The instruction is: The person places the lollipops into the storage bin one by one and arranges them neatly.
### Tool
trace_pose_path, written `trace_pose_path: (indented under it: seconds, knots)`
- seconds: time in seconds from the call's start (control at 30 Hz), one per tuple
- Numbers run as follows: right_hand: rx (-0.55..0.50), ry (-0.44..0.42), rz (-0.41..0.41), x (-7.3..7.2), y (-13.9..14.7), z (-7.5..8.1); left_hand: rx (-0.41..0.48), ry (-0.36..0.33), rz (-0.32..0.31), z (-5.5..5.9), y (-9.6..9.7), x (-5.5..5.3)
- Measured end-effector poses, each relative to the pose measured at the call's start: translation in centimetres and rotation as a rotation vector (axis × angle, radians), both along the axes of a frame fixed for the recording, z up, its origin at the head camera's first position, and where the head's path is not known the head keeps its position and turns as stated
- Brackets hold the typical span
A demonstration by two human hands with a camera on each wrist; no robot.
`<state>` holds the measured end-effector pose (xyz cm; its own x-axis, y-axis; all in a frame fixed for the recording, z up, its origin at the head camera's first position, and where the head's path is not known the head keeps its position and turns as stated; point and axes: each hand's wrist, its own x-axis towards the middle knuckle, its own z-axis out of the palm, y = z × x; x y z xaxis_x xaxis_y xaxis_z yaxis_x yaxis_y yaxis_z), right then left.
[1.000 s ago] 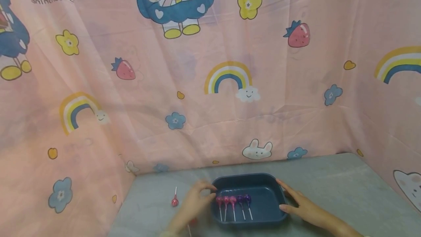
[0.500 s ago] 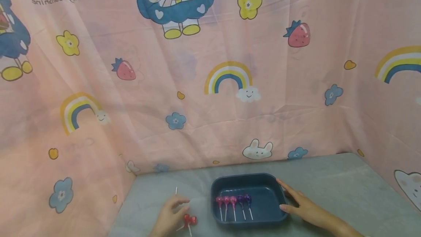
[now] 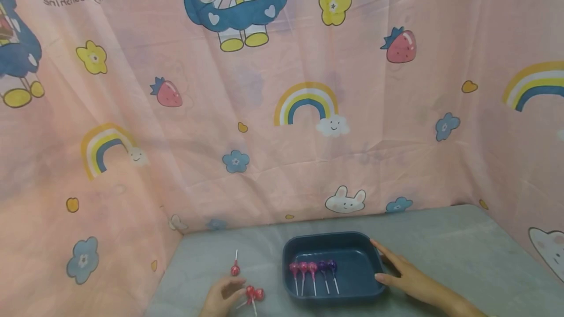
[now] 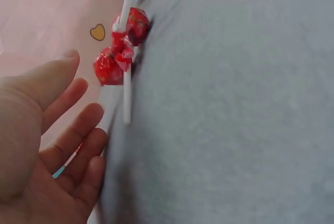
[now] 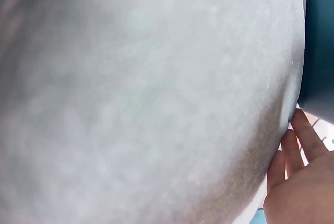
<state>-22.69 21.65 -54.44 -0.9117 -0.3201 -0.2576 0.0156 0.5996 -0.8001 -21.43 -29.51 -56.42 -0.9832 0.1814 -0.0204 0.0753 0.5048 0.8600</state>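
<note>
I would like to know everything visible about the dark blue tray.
The dark blue tray is rectangular with rounded corners and raised walls, smooth and plastic-looking. It sits flat on the grey table, open side up. Five wrapped lollipops, three pinkish and two purple, lie side by side in its left part, sticks toward the person. The right hand touches its right end.

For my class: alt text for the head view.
A left hand is beside red lollipops on a grey table, while the right hand touches a blue tray holding five pink and purple lollipops. Pink patterned cloth hangs behind.
</note>
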Motion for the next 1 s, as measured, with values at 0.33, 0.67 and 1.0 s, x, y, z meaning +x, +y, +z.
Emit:
trace_pose_path:
  seconds: [0.33, 0.67, 1.0]
  knots:
    - [-0.010, 0.011, -0.003, -0.1, -0.1, 0.1, 0.050, -0.108, -0.023, -0.9, -0.5, -0.1]
    - [-0.001, 0.006, 0.000, 0.0, 0.0, 0.2, -0.118, 0.000, -0.008, -1.4, -0.2, -0.4]
    - [0.003, 0.018, 0.004, 0.0, 0.1, -0.1, -0.165, -0.021, -0.006, -1.9, 0.1, -0.8]
